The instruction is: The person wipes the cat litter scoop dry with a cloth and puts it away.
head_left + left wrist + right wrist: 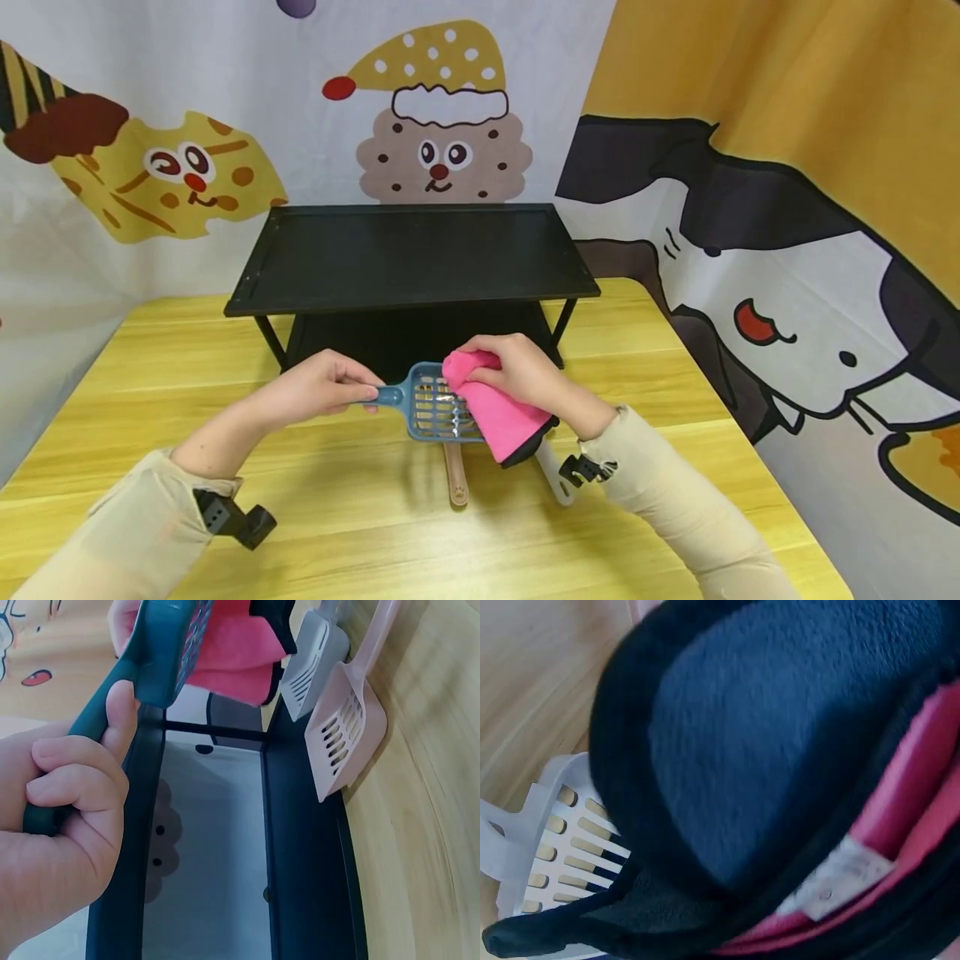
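My left hand (330, 387) grips the handle of a blue slotted litter scoop (415, 421), held up above the table in front of the rack. In the left wrist view its fingers (79, 784) curl round that handle. My right hand (517, 362) pinches a pink cloth (506, 421) with black edging against the right part of the scoop's head, hiding that part. The cloth's dark side (742, 742) fills most of the right wrist view, where the right fingers are hidden. Below lie a pink litter scoop (351, 727) and a white one (311, 660).
A black two-tier rack (420, 258) stands at the back of the wooden table (337, 525). The heads of the pink and white scoops are by its lower shelf, their handles towards me. A printed cartoon curtain (300, 142) hangs behind.
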Demonstrator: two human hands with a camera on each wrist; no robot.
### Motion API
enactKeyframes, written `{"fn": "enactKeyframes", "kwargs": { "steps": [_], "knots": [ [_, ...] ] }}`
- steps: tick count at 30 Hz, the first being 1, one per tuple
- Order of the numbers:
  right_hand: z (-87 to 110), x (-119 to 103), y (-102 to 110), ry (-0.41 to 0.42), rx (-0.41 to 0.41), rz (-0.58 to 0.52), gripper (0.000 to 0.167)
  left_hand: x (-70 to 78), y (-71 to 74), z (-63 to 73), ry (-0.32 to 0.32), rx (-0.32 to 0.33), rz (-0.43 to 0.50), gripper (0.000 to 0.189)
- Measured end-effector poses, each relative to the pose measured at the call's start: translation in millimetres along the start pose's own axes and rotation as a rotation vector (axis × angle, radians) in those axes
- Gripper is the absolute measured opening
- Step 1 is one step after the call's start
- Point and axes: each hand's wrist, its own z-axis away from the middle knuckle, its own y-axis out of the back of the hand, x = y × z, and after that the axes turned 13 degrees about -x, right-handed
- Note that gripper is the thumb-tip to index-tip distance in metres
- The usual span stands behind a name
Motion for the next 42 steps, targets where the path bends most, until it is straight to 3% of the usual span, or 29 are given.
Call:
{"fn": "enactKeyframes", "kwargs": {
  "steps": [5,10,13,17,21,27,37,42],
  "knots": [
    [5.4,3.3,2.0,-0.015,0.109,-0.050,0.027,-9.1,6.0,6.5,0.000,-0.034,0.066,0.025],
    [9.4,8.0,2.0,-0.079,0.306,-0.102,0.027,-27.1,17.3,18.8,0.035,0.011,0.175,0.029],
    [9.9,4.8,-1.6,-0.067,0.362,-0.101,0.029,-38.0,20.1,22.6,0.084,0.034,0.248,0.027],
    [5.3,-10.9,-13.4,0.003,0.387,-0.013,0.030,-41.9,14.7,18.2,0.123,0.058,0.296,0.029],
    [-3.6,-26.3,-30.0,0.062,0.410,0.109,0.031,-34.5,5.7,8.9,0.120,0.082,0.335,0.030],
    [-10.5,-35.3,-43.6,0.050,0.434,0.192,0.028,-21.9,-3.2,1.3,0.098,0.083,0.361,0.029],
    [-7.2,-22.7,-32.4,-0.069,0.458,0.131,0.023,-24.2,1.3,9.1,0.061,0.062,0.342,0.028],
    [-3.6,-8.7,-18.0,-0.143,0.447,-0.017,0.017,-26.7,8.9,20.0,0.009,0.020,0.333,0.023]
  ]
}}
